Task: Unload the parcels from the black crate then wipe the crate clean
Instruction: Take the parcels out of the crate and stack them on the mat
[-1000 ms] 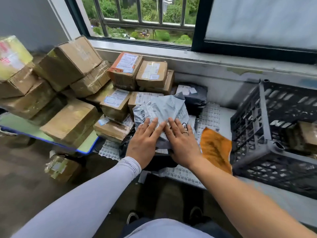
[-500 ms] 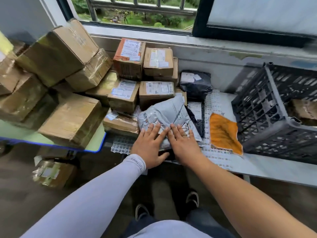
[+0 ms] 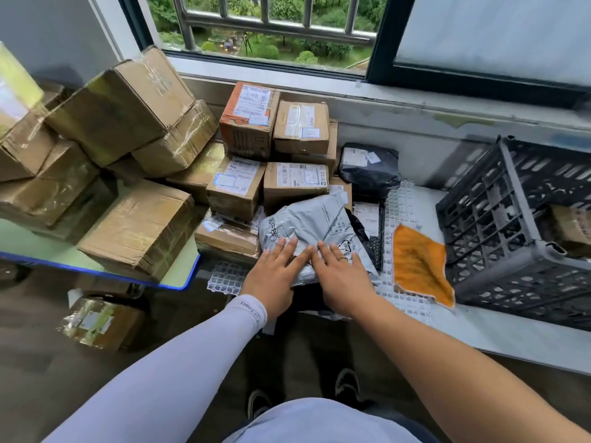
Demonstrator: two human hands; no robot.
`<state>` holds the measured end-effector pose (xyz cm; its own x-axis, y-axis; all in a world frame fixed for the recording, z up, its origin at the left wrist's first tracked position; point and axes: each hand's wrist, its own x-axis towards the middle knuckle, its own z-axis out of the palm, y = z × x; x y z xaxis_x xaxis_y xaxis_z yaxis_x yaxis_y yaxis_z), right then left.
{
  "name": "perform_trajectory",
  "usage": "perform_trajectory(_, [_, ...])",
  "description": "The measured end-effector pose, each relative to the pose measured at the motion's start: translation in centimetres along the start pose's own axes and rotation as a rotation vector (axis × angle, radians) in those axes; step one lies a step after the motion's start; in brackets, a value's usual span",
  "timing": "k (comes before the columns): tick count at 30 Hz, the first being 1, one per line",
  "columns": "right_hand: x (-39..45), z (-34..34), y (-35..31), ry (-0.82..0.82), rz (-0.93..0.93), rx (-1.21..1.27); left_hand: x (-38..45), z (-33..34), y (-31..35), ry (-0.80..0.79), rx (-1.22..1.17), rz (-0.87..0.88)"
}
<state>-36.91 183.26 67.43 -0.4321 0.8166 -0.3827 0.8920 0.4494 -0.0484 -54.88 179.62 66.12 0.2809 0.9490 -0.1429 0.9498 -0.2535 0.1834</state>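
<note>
A grey plastic mailer parcel lies on a pile of parcels at the front of the white shelf. My left hand and my right hand rest flat on its near end, fingers spread, pressing on it and gripping nothing. The black crate stands tilted at the right, and a brown box shows inside it. An orange cloth lies flat between the parcel pile and the crate.
Several taped cardboard boxes are stacked on a green-topped table at the left. More boxes and a black mailer sit under the window. A white grid mat covers the shelf. One box lies on the floor.
Both hands have stayed flat on the grey mailer. The parcel has settled lower on the pile, and my view has shifted slightly.
</note>
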Motion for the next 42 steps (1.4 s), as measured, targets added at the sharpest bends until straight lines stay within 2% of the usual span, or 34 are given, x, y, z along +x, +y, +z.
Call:
perform_trajectory(6, [0.5, -3.9, 1.2, 0.111, -0.066, 0.014, 1.1, -2.1, -1.6, 0.252, -0.143, 0.055])
perform_trajectory(12, [0.5, -7.9, 2.1, 0.296, -0.047, 0.214, 2.7, -5.1, -1.3, 0.458, -0.336, -0.149])
perform_trajectory(16, [0.6, -9.4, 2.7, 0.459, -0.039, 0.328, 4.0, -6.8, -0.3, 0.563, -0.396, -0.146])
perform_trajectory(19, [0.6, -9.7, 3.2, 0.556, -0.037, 0.357, 4.7, -7.5, 0.5, 0.615, -0.421, -0.144])
perform_trajectory(25, [0.4, -9.3, 3.8, 0.641, -0.051, 0.442, 5.2, -7.7, 1.4, 0.627, -0.461, -0.123])
perform_trajectory(31, [0.2, -9.2, 4.6, 0.639, -0.025, 0.309, 5.1, -7.2, 1.2, 0.595, -0.443, -0.128])
perform_trajectory(33, [0.0, -9.6, 4.4, 0.657, -0.015, 0.34, 5.1, -7.1, 1.3, 0.622, -0.465, -0.129])
perform_trajectory(37, [-0.1, -11.4, 4.5, 0.694, 0.068, 0.485, 5.2, -7.5, 1.4, 0.675, -0.497, -0.155])
perform_trajectory(42, [0.3, -13.4, 7.0, 0.723, 0.185, 1.103, 5.5, -7.6, 1.7, 0.644, -0.504, -0.183])
